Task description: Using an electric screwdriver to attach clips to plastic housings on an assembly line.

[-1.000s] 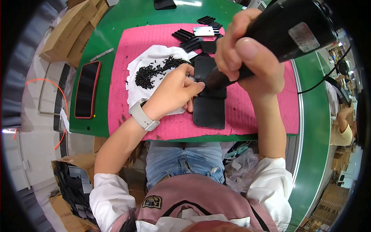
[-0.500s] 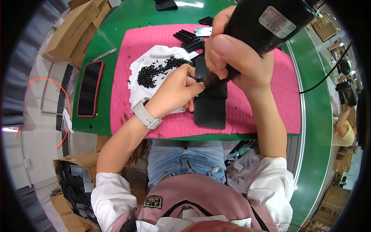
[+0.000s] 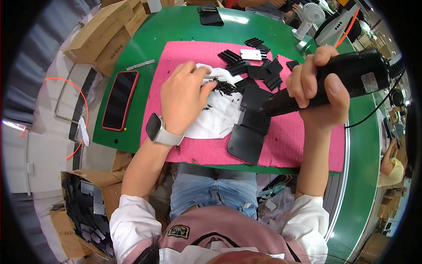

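Note:
A black corded electric screwdriver point(image 3: 356, 72) is gripped in my right hand point(image 3: 323, 94), its body slanting and its tip low at the left. The tip is over or against the black flat part point(image 3: 256, 121); I cannot tell if they touch. That part lies in a column with another black plate point(image 3: 246, 143) at the near end. My left hand point(image 3: 181, 99) hovers over the left side of a white cloth point(image 3: 215, 123), thumb apart from the fingers. Beside the thumb is a pile of small black screws point(image 3: 226, 88), partly hidden by this hand.
Several black ribbed and flat pieces point(image 3: 259, 70) lie on the pink mat point(image 3: 290, 141) at the back. A red-cased phone point(image 3: 120, 101) rests on the green table at left. A white fan point(image 3: 310, 20) and another person's hands point(image 3: 292, 8) are at the far side.
My left hand has left the black parts and moved left over the cloth. My right hand has swung the screwdriver right and lower, still gripping it. The view has shifted, showing more of the far table.

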Demonstrator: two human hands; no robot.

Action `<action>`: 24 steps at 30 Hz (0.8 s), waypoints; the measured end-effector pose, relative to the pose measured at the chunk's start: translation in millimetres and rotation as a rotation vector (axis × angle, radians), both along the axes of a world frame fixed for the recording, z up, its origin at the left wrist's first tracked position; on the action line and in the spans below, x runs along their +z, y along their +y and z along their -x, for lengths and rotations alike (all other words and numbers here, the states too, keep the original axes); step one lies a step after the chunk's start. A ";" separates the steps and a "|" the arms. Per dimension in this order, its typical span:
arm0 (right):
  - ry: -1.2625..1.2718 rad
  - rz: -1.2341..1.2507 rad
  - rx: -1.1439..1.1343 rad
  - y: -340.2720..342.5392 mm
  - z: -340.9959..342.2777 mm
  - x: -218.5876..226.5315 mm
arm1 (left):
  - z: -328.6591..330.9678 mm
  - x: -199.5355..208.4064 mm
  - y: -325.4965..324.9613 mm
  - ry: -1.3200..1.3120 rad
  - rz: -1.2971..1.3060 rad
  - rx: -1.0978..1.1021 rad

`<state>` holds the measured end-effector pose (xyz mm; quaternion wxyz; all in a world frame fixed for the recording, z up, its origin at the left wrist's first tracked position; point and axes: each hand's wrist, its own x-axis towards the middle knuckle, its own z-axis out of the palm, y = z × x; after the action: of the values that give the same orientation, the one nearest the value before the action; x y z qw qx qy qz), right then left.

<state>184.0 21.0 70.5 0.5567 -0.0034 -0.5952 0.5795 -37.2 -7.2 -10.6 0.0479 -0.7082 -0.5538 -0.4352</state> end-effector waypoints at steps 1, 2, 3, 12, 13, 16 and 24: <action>-0.073 -0.012 -0.040 -0.6 0.8 -1.7 | 5.2 -4.7 0.2 0.103 0.120 0.033; -0.146 -0.023 -0.081 -1.1 1.6 -3.0 | 9.2 -8.4 0.8 0.206 0.241 0.064; -0.157 0.000 -0.073 -2.4 3.2 -3.7 | 10.3 -7.0 1.3 0.220 0.259 0.035; -0.171 -0.029 -0.095 -0.9 3.6 -2.8 | 2.7 -3.8 5.8 0.086 0.116 0.057; -0.170 -0.019 -0.097 -1.0 2.5 -2.4 | 2.0 -3.3 5.9 0.083 0.116 0.051; -0.145 -0.019 -0.095 -1.4 1.5 -1.0 | 2.6 -0.9 4.8 0.065 0.106 0.055; -0.113 -0.020 -0.129 -3.6 -0.9 1.0 | 3.0 -0.8 5.2 -0.118 0.115 0.011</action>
<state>184.8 17.4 71.6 0.5583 -0.0690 -0.6300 0.5354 -40.1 -2.0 -11.4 -0.0233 -0.6800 -0.5836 -0.4433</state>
